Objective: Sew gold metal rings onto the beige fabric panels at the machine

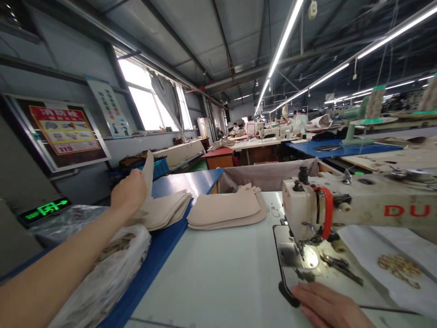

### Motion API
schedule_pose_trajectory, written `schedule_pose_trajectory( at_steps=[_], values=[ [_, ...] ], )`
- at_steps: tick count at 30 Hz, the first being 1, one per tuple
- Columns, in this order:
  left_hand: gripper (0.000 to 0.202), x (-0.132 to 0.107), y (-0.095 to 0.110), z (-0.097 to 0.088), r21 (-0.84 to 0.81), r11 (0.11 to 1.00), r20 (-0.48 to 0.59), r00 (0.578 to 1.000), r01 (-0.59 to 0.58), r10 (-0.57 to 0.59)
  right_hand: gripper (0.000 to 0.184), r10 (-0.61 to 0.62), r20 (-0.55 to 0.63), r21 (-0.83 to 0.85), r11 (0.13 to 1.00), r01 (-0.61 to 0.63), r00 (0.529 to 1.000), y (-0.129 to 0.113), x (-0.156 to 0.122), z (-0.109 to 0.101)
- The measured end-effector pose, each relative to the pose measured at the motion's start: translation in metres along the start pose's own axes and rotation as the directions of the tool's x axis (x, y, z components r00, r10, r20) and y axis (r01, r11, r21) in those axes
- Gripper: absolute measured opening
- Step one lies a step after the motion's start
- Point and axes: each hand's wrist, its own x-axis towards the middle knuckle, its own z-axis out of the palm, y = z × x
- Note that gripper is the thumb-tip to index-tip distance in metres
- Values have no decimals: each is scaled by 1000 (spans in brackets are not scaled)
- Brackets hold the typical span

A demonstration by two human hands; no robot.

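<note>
At the left, my left hand [129, 191] is closed on the edge of a beige fabric piece [149, 173], which stands upright in its grip. Just below it, a stack of beige pieces [167, 210] lies on the blue table. A second stack of beige pieces [225, 207] rests on the pale machine table. My right hand [327, 303] lies flat with fingers stretched out, by the front edge of the sewing machine's metal plate [287, 248]. The sewing machine [372, 200] has its lamp lit at the needle. Small dark thread snips [341, 268] lie beside the needle area.
Gold-coloured metal rings [398, 269] lie on white paper [368, 248] at the right. A clear plastic bag [116, 278] with fabric bits sits on the blue table [167, 253] below my left arm. Behind the machine hangs a grey cloth [266, 175]. Other worktables stand beyond.
</note>
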Motion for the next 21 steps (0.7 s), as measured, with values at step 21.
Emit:
schedule_pose_trajectory(
  at_steps=[21],
  values=[
    [22,-233,148,68,-846,531,474,538,58,697,28,225,118,157,958,-242,967,-16,0,-7]
  ],
)
